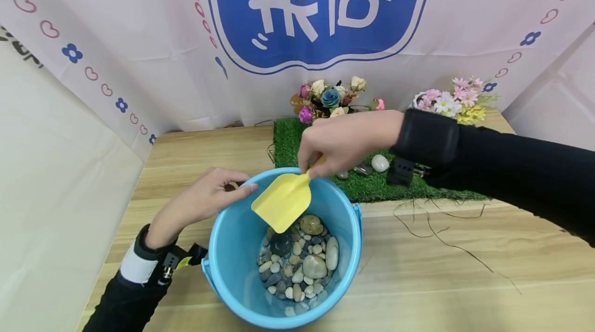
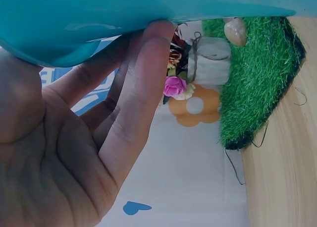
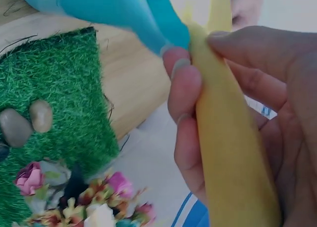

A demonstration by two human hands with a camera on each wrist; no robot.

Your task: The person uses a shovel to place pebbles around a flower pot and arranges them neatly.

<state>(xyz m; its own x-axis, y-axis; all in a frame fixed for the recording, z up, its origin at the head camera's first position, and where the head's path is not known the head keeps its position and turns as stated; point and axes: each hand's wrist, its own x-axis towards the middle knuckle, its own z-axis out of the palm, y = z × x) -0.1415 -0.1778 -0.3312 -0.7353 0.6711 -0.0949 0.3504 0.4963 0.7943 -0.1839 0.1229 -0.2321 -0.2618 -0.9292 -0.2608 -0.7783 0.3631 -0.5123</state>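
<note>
A yellow toy shovel (image 1: 284, 202) is held by its handle in my right hand (image 1: 341, 141), with its blade tilted down over the bucket's opening. In the right wrist view the fingers and thumb wrap round the yellow handle (image 3: 228, 133). My left hand (image 1: 204, 198) holds the rim of the light blue bucket (image 1: 228, 270) on its left side, the thumb over the edge and the fingers against the outer wall (image 2: 124, 14). Inside the bucket, pebbles (image 1: 297, 270) of several sizes and colours lie at the bottom, seemingly under clear water. No stone shows on the blade.
Behind the bucket lies a green turf mat (image 1: 362, 195) with a white stone (image 1: 380, 163) and darker stones on it. Artificial flowers (image 1: 330, 98) and a second bunch (image 1: 451, 99) stand at the back. Loose dark strands (image 1: 446, 241) lie on the wooden table (image 1: 418, 280). A printed cloth (image 1: 162, 79) hangs behind.
</note>
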